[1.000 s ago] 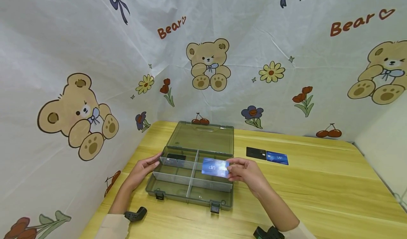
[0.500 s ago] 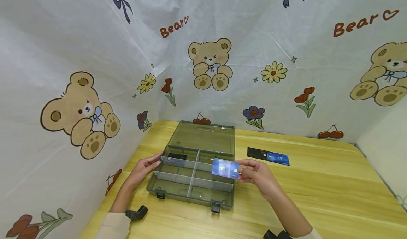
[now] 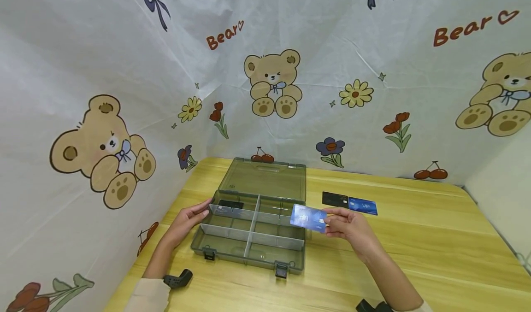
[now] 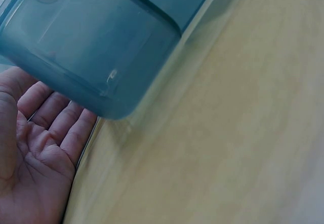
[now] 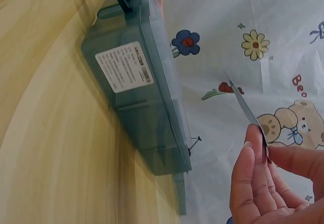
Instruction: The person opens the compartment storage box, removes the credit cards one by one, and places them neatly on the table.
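1 black card (image 3: 231, 204) was in the box (image 3: 234, 259); 2 cards (image 3: 345, 201) still lay outside. Right grip (image 3: 351, 230) pinched 1 blue card (image 3: 307, 218); left grip (image 3: 187, 221) was loose.

The left hand (image 3: 187, 221) sits between seven and eight o'clock in the head view, its fingers (image 3: 201, 206) stretched toward two, its forearm (image 3: 159, 256) slanting toward one. Between four and five, the right hand (image 3: 351, 231) pinches with bent fingers (image 5: 243, 183); its forearm (image 3: 392, 275) angles toward eleven.
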`<state>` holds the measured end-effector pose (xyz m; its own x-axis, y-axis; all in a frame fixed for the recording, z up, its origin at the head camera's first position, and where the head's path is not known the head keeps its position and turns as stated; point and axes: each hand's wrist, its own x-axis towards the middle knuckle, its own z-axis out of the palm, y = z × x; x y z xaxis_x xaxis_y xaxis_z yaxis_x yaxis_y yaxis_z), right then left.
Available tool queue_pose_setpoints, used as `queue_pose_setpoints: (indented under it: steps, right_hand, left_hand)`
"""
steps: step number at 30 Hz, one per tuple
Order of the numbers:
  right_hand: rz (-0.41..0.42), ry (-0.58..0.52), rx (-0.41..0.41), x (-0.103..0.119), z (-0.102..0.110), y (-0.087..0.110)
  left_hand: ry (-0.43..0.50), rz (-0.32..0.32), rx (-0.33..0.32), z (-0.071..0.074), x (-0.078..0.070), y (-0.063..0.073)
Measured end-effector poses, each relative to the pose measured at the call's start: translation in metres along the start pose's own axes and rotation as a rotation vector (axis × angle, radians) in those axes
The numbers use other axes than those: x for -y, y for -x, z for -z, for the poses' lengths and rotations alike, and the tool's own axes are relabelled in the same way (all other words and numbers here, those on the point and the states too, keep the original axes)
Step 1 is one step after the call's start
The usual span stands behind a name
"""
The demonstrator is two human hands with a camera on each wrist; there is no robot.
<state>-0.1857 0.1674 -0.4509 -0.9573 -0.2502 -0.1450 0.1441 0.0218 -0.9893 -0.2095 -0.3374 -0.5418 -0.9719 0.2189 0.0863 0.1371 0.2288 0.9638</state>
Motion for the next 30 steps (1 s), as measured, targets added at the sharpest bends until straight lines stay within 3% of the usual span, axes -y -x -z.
queue_pose_setpoints:
  steps: [30]
  right_hand:
    - [0.006, 0.006, -0.077, -0.019, 0.053, -0.020]
  left_hand:
    - [-0.028, 0.013, 0.010, 0.001, 0.001, 0.000]
